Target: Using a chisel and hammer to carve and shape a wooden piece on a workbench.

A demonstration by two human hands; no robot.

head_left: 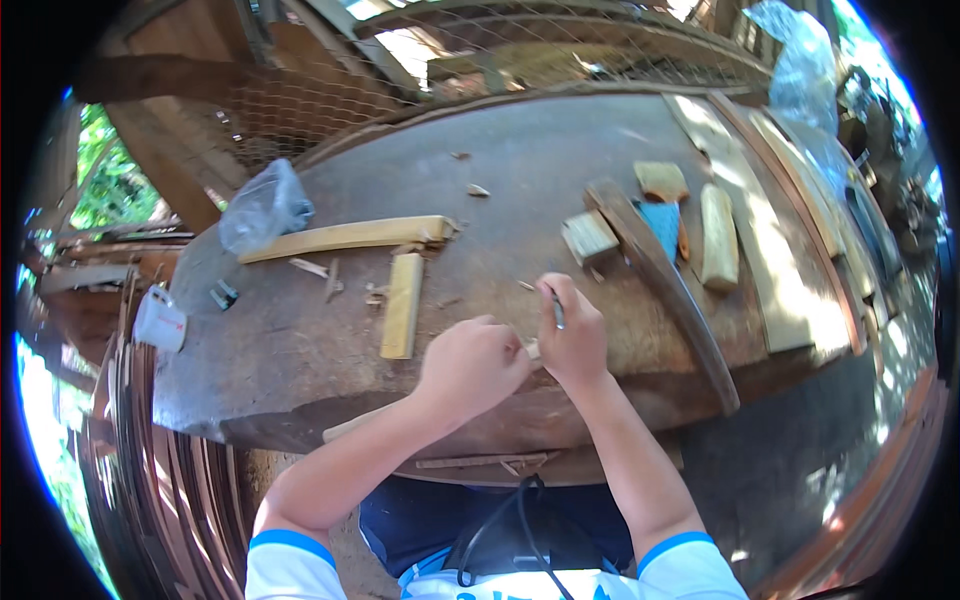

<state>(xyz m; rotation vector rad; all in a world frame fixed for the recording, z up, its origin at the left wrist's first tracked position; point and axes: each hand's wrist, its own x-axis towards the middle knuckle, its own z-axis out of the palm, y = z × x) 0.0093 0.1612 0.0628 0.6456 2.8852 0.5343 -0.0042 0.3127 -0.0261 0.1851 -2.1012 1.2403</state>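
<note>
A broad, brown wooden table (560,150) stretches from the hands back toward wire mesh (310,130), its thick front edge curving close below them. At right, a long, dark wooden tool (682,302) overhangs that edge; at left lies a yellow rectangular wooden block (402,305). The left hand (475,362) curls tightly around a slender, pale wooden piece (534,352), visible between both hands. The right hand (575,330), beside it, closes on a slim, grey metal tool (558,312).

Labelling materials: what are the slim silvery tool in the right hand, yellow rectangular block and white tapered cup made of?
Slim silvery tool: probably shiny metal; it glints.
Yellow rectangular block: likely bare wood; matte, straw-toned faces.
White tapered cup: perhaps plastic; smooth wall, paper possible.
</note>
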